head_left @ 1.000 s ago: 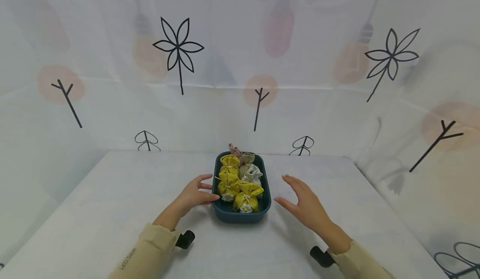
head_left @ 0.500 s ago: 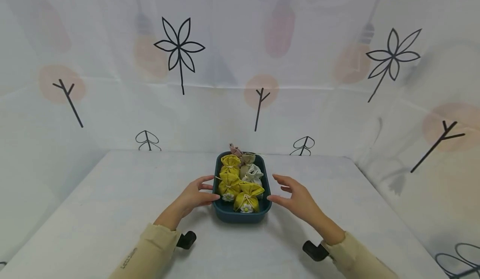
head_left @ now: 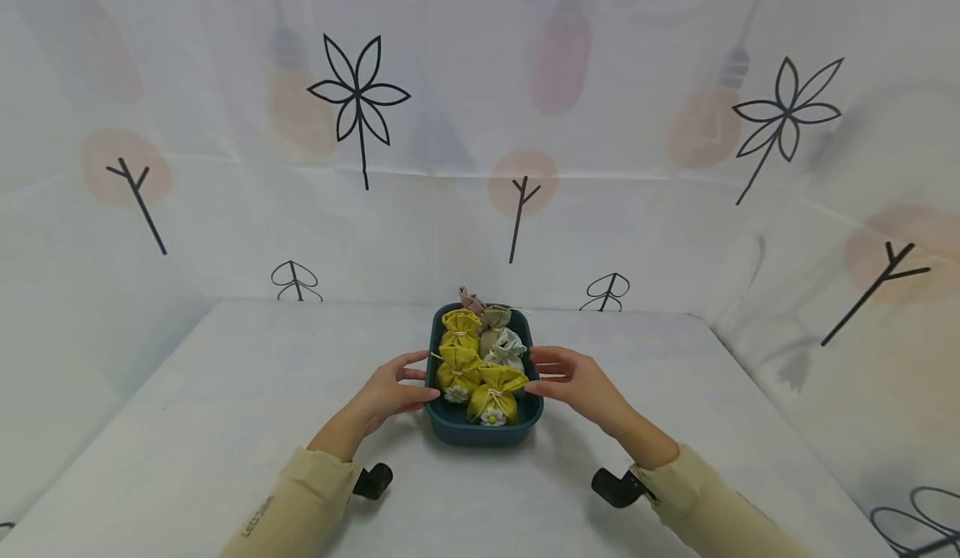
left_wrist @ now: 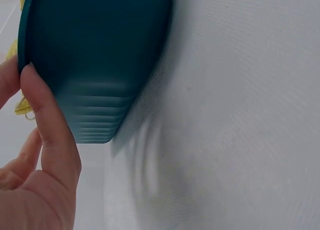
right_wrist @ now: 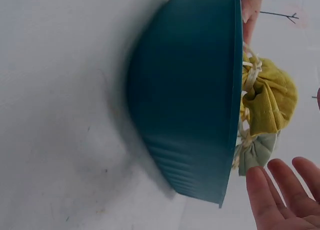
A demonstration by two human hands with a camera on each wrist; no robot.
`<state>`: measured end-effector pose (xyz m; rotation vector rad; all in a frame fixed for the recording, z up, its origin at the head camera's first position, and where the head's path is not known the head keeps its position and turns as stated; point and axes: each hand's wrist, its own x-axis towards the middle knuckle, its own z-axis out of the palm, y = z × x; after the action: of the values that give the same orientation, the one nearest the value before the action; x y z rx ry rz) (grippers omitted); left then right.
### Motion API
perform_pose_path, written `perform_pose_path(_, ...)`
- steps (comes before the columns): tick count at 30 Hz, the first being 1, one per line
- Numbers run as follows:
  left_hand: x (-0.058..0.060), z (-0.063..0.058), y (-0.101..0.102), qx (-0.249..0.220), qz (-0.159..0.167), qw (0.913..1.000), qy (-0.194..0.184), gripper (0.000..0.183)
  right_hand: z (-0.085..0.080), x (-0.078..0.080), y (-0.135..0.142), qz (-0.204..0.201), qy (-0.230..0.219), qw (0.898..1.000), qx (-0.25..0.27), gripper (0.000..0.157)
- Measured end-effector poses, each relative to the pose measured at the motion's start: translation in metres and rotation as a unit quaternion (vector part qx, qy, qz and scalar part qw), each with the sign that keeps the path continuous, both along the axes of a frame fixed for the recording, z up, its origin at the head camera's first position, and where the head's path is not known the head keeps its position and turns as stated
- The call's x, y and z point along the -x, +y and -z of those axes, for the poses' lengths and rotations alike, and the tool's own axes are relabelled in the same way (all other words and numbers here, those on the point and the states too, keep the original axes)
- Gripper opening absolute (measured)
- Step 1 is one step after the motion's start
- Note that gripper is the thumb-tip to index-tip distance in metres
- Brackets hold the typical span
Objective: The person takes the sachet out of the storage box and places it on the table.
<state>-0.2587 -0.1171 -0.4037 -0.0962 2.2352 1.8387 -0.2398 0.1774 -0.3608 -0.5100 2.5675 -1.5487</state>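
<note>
A dark teal plastic basin (head_left: pixel 483 436) stands on the white table, filled with small drawstring pouches. Yellow pouches (head_left: pixel 497 383) with white flower trims lie at the front and left. A white pouch (head_left: pixel 507 348), a beige pouch (head_left: pixel 492 319) and a pink pouch (head_left: pixel 470 298) sit behind them. My left hand (head_left: pixel 387 389) pinches the basin's left rim; in the left wrist view one of its fingers (left_wrist: pixel 47 110) lies against the outer wall. Beside the right rim is my right hand (head_left: pixel 576 380), its thumb overlapping the rim. Its extended fingers (right_wrist: pixel 260 190) show near the rim in the right wrist view.
The white tabletop (head_left: pixel 300 374) surrounds the basin. Behind it hangs a white cloth backdrop (head_left: pixel 442 233) printed with plants, with more cloth at both sides. Black wrist cameras (head_left: pixel 372 481) sit by the cuffs of the beige sleeves (head_left: pixel 300 491).
My right hand has moved left, from a gap beside the basin up to its right rim. The left hand, basin and pouches stay in place.
</note>
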Motion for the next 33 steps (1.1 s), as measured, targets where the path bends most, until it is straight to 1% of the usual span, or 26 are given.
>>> perform_pose_path(7,0.000,0.001,0.000,-0.005,-0.001,1.0000,-0.003,0.073,-0.001,0.006,-0.008,-0.015,-0.031,0.999,0.021,0.053)
perform_pose_path(10,0.001,0.002,0.000,-0.005,-0.002,1.0000,-0.003,0.073,-0.002,0.007,-0.012,-0.024,-0.036,0.999,0.022,0.051)
perform_pose_path(13,0.001,0.002,0.000,-0.007,-0.002,1.0000,-0.004,0.073,-0.001,0.009,-0.015,-0.034,-0.031,0.999,0.011,0.050)
perform_pose_path(17,0.001,0.002,0.000,-0.008,-0.002,0.9999,-0.006,0.073,-0.001,0.011,-0.019,-0.036,-0.041,0.999,0.007,0.048)
perform_pose_path(22,0.000,0.001,0.000,-0.009,-0.007,0.9999,-0.010,0.072,0.000,0.013,-0.023,-0.033,-0.066,0.997,0.015,0.045)
perform_pose_path(24,-0.001,0.000,0.000,-0.009,-0.008,0.9999,-0.010,0.072,0.001,0.014,-0.026,-0.034,-0.067,0.997,0.015,0.043)
perform_pose_path(28,-0.001,0.000,0.000,-0.010,-0.008,0.9999,-0.010,0.072,0.002,0.014,-0.031,-0.031,-0.066,0.997,0.005,0.036)
perform_pose_path(33,0.000,0.001,0.001,-0.009,-0.009,0.9999,-0.010,0.072,0.004,0.016,-0.034,-0.028,-0.062,0.998,-0.015,0.023)
